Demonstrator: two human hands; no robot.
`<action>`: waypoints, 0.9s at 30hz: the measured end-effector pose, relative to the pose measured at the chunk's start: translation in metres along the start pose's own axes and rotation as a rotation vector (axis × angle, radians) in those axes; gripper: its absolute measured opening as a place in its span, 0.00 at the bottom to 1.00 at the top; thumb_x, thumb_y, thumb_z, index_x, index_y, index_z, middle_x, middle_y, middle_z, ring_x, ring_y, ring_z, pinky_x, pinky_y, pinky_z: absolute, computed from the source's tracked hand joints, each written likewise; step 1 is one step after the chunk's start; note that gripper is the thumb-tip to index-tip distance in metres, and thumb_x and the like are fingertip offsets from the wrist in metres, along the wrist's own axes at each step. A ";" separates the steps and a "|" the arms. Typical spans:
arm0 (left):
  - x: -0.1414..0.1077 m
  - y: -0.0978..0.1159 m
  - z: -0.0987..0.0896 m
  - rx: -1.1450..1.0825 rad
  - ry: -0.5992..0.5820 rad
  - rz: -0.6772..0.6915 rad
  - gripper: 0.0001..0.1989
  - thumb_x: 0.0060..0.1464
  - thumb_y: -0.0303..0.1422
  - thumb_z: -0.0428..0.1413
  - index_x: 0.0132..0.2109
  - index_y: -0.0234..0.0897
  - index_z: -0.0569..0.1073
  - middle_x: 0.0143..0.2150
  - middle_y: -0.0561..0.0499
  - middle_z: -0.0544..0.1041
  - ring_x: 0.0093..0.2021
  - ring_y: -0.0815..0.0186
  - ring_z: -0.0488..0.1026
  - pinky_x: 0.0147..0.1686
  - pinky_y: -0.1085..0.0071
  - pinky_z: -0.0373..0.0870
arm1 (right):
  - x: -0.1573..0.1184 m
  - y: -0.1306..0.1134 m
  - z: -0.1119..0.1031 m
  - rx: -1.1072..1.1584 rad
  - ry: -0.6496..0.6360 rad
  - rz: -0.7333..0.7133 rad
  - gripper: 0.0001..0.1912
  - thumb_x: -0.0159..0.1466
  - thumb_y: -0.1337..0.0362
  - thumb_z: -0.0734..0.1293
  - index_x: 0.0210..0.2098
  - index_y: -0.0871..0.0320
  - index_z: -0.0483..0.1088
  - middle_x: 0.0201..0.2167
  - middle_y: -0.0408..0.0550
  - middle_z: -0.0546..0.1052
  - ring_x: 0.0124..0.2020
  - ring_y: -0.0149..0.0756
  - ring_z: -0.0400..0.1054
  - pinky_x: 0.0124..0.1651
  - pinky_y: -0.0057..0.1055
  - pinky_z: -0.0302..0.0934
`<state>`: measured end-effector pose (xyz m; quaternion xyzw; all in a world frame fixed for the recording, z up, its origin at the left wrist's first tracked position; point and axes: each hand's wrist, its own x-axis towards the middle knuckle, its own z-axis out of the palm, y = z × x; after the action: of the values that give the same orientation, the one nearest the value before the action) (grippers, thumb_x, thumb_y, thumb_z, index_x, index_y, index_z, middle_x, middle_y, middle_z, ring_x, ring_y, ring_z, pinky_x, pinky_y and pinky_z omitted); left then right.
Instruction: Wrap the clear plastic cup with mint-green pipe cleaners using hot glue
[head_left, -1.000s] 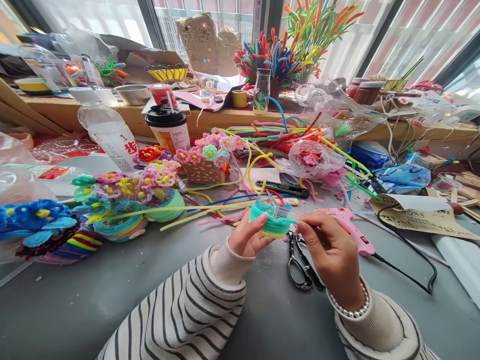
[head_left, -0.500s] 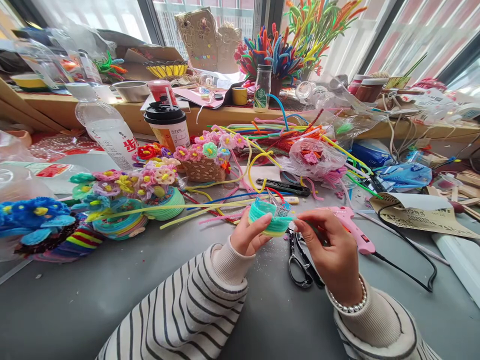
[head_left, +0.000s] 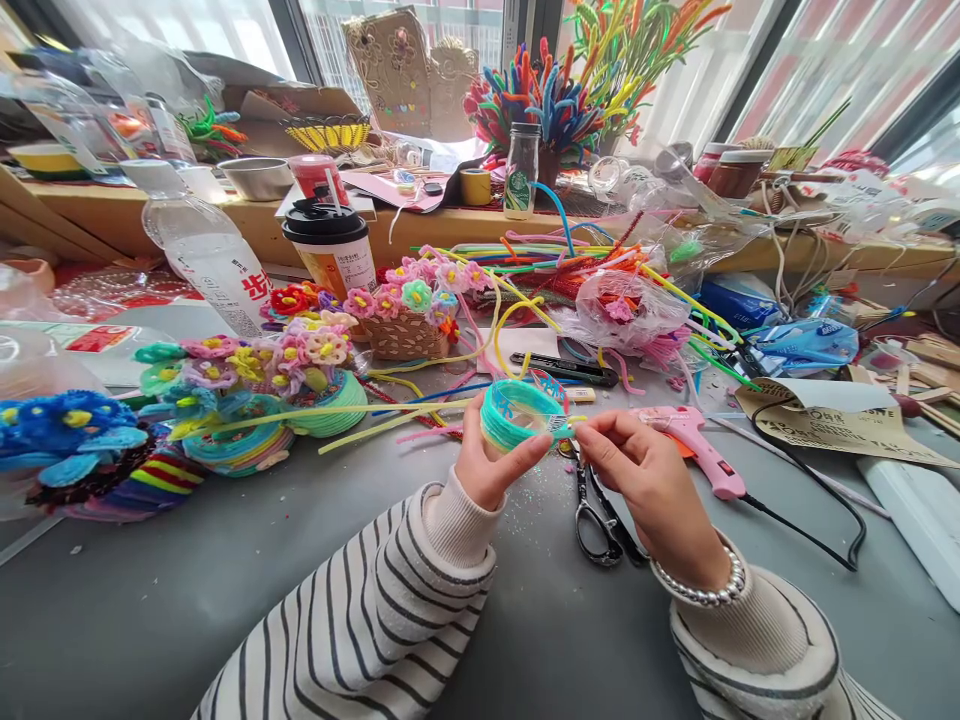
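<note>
My left hand wraps round a small cup coiled with turquoise and pale yellow pipe cleaners. Its open top tilts toward me, and a printed label shows at the far rim. With thumb and fingers pinched, my right hand grips the end of a turquoise pipe cleaner at the cup's right side. Black-handled scissors lie below my right hand, their blades partly hidden. A pink glue gun rests just beyond it.
Pipe-cleaner flower baskets stand at the left, near a water bottle and a paper cup. Loose pipe cleaners heap behind my hands, with a black utility knife in front. The glue gun's cord loops at right.
My left hand has turned the cup so its opening faces me more, and shifted slightly left. My right hand has moved slightly left, still pinching the pipe cleaner's end.
</note>
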<state>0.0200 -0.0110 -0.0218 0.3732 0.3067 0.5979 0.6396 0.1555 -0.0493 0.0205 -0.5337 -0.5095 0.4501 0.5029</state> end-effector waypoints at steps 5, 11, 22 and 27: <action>0.001 -0.003 -0.003 0.016 -0.023 -0.063 0.31 0.33 0.37 0.66 0.45 0.37 0.62 0.38 0.47 0.75 0.39 0.59 0.73 0.45 0.58 0.64 | -0.001 -0.002 -0.001 -0.043 0.038 -0.061 0.11 0.56 0.56 0.66 0.28 0.59 0.66 0.21 0.40 0.68 0.23 0.26 0.61 0.24 0.23 0.56; 0.005 -0.005 -0.004 0.012 -0.056 -0.117 0.30 0.34 0.40 0.65 0.44 0.33 0.63 0.37 0.44 0.75 0.37 0.58 0.73 0.43 0.57 0.66 | -0.002 -0.004 -0.001 -0.164 0.101 -0.154 0.09 0.57 0.58 0.65 0.26 0.58 0.66 0.21 0.41 0.69 0.23 0.27 0.63 0.25 0.24 0.58; -0.002 0.004 0.002 -0.001 0.012 -0.179 0.34 0.33 0.34 0.66 0.47 0.39 0.59 0.40 0.48 0.74 0.42 0.59 0.72 0.47 0.59 0.64 | -0.002 0.000 0.002 -0.253 0.119 -0.211 0.08 0.57 0.59 0.65 0.27 0.57 0.65 0.23 0.42 0.70 0.24 0.28 0.65 0.24 0.24 0.59; -0.002 0.001 -0.001 0.063 0.019 -0.185 0.36 0.30 0.33 0.67 0.47 0.37 0.59 0.41 0.47 0.74 0.42 0.58 0.72 0.49 0.57 0.62 | -0.002 0.001 0.001 -0.273 0.101 -0.224 0.07 0.57 0.60 0.65 0.28 0.57 0.65 0.24 0.43 0.70 0.26 0.29 0.65 0.26 0.24 0.60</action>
<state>0.0184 -0.0126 -0.0216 0.3576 0.3647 0.5297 0.6771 0.1540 -0.0511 0.0190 -0.5588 -0.5963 0.2908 0.4976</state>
